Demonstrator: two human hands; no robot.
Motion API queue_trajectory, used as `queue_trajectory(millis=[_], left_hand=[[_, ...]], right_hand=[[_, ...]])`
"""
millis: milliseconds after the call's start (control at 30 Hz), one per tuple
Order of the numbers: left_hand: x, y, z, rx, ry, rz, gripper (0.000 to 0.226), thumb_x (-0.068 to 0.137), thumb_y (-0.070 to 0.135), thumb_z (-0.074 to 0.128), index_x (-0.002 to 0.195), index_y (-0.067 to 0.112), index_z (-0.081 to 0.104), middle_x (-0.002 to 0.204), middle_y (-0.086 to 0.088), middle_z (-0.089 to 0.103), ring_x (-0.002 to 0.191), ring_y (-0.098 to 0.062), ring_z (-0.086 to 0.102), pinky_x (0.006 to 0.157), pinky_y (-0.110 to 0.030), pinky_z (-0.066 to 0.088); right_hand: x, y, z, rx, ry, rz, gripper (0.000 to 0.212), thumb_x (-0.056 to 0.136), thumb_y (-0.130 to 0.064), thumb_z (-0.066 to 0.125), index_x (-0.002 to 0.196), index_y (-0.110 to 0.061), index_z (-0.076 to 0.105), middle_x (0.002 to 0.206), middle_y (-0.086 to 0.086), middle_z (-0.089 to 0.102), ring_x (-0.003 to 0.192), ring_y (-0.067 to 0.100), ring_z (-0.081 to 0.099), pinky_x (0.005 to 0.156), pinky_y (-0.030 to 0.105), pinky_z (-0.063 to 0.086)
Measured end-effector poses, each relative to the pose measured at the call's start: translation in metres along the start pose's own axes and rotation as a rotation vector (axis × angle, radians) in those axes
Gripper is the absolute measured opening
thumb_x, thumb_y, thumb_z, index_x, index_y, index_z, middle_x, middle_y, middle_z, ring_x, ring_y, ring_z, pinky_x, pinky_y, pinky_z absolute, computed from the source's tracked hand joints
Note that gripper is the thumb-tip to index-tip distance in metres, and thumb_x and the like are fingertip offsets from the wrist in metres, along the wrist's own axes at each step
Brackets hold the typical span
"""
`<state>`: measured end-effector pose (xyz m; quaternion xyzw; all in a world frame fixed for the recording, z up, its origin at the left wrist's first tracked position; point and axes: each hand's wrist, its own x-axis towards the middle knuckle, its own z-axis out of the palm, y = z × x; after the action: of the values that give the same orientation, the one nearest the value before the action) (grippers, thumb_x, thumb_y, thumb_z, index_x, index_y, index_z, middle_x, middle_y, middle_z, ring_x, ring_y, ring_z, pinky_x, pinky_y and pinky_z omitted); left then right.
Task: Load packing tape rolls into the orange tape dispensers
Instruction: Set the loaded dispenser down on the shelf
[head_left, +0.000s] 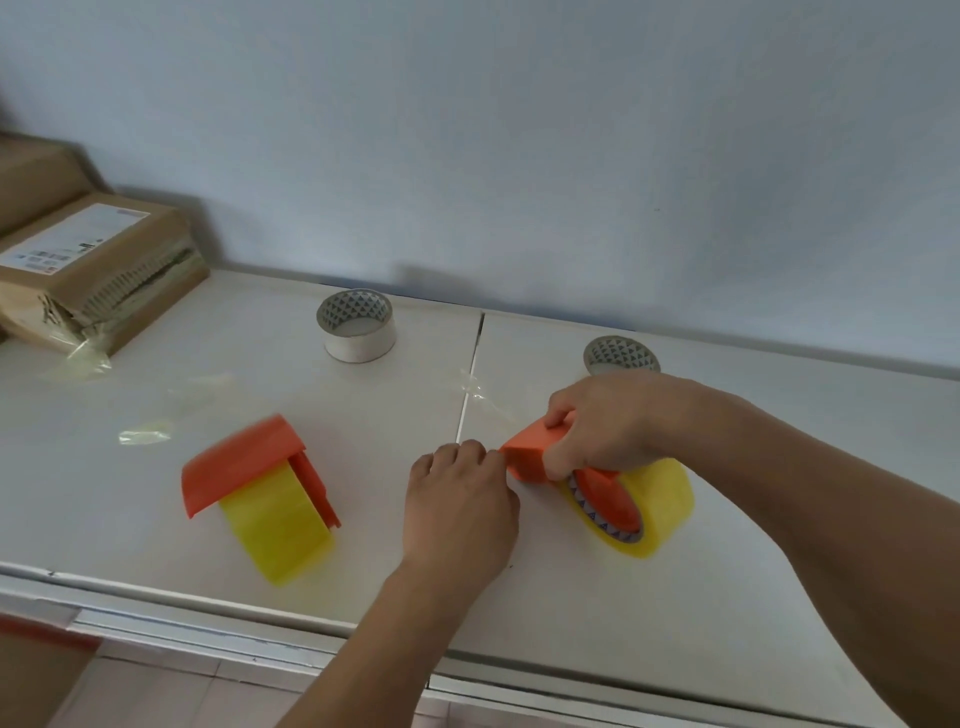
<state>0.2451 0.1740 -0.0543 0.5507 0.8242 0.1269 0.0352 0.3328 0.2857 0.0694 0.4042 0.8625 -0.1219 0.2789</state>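
Nearest the table's front edge, a loaded orange dispenser (254, 462) stands alone on the white tabletop (571, 597), its glossy yellow tape roll (280, 525) on edge under a smooth curved hood, the roll's axis running left to right and slightly away. Just right of it, the left hand (457, 509) lies knuckles-up, fingertips pinched together at the pointed tip of the second dispenser (540, 449); whether they grip tape there cannot be told. The right hand (602, 421) closes from above on that dispenser's wedge-shaped hood, which points left. Its yellow roll (654, 514) sits below and right of the grip, on edge on the table, showing a triangle-patterned core. Farther back, two empty cardboard cores (357, 325) (621, 356) stand upright. At far left rest taped cardboard parcels (98, 270).
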Motion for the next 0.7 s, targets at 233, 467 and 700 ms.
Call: queue_trajectory(millis=[233,467,700], left_hand=[[-0.001,0.000,-0.001,0.029,-0.023,0.005,0.027,0.091,0.026,0.039,0.109,0.019,0.059,0.115,0.001,0.058,0.112,-0.022,0.050,0.094,-0.032,0.036],[-0.006,0.001,-0.005,0.006,-0.023,-0.008,0.028,0.093,0.025,0.040,0.112,0.020,0.059,0.119,0.002,0.060,0.113,-0.021,0.051,0.094,-0.031,0.037],[-0.012,-0.003,-0.003,-0.006,-0.029,-0.029,0.029,0.093,0.024,0.041,0.113,0.020,0.061,0.119,0.002,0.060,0.112,-0.021,0.052,0.091,-0.032,0.039]], right_hand=[[-0.003,-0.003,0.002,-0.031,-0.015,0.010,0.064,0.077,-0.057,0.061,0.136,-0.033,0.051,0.127,0.000,0.057,0.106,0.024,0.057,0.078,0.031,0.049],[-0.011,0.003,0.010,-0.064,0.014,0.007,0.065,0.079,-0.060,0.058,0.138,-0.034,0.049,0.129,0.000,0.058,0.105,0.022,0.057,0.080,0.031,0.050],[-0.010,0.001,0.009,-0.092,0.002,0.002,0.066,0.080,-0.061,0.057,0.139,-0.032,0.048,0.130,0.000,0.057,0.107,0.023,0.057,0.073,0.029,0.047]])
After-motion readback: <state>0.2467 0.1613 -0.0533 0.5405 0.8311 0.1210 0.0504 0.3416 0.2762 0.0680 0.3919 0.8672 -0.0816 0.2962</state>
